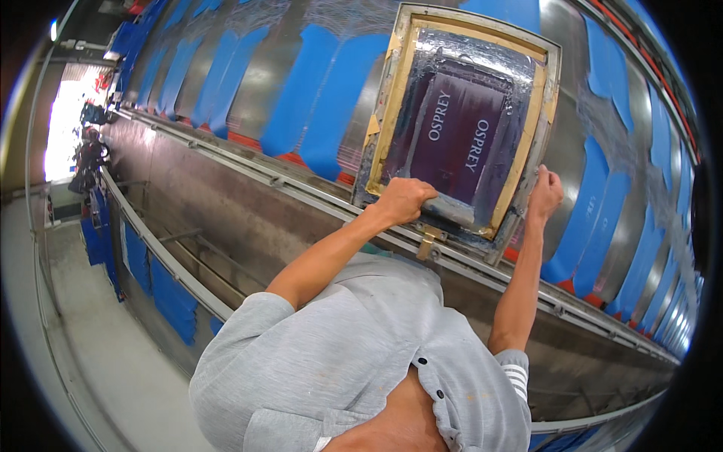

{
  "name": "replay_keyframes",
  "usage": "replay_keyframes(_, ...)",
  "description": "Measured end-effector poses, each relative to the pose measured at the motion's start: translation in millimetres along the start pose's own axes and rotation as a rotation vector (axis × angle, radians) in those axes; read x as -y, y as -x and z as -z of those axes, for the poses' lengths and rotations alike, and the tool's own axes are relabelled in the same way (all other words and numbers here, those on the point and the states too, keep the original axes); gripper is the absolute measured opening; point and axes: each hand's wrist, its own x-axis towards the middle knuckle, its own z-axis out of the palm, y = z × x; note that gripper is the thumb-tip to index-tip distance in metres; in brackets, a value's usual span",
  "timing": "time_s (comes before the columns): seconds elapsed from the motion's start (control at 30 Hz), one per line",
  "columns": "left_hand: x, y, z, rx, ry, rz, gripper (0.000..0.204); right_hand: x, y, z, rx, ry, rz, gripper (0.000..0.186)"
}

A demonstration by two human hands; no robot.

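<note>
A wooden-framed printing screen lies on a long metal table, over a row of blue fabric pieces. Its mesh is coated in dark purple ink with pale lettering. My left hand is shut on a grey squeegee that rests at the near end of the mesh. At the screen's near right corner, my right hand is closed around the frame's edge. Both forearms reach up from my grey shirt at the bottom.
Metal rails run along the table's near edge, with a steel side panel below. More blue pieces lie to the right of the screen. A grey floor aisle runs at left toward a bright doorway.
</note>
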Motion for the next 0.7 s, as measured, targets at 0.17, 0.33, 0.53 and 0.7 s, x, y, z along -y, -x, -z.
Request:
replay_keyframes(0.17, 28.0, 7.4, 16.7, -0.033, 0.0, 0.045, 0.043, 17.2, 16.4, -41.8, 0.039, -0.066, 0.064, 0.032)
replay_keyframes(0.33, 29.7, 16.6, 35.3, 0.01, -0.098, 0.098, 0.044, -7.5, 19.9, -66.7, 0.039, -0.229, -0.011, 0.031)
replay_keyframes(0.53, 24.3, 7.0, 49.8, 0.055, -0.102, 0.104, 0.045, -23.0, 14.8, -58.7, 0.025, -0.289, -0.04, 0.031)
replay_keyframes(0.7, 24.9, 18.6, 59.4, 0.027, -0.059, 0.076, 0.044, -6.8, 18.3, -48.1, 0.076, -0.225, -0.098, 0.03)
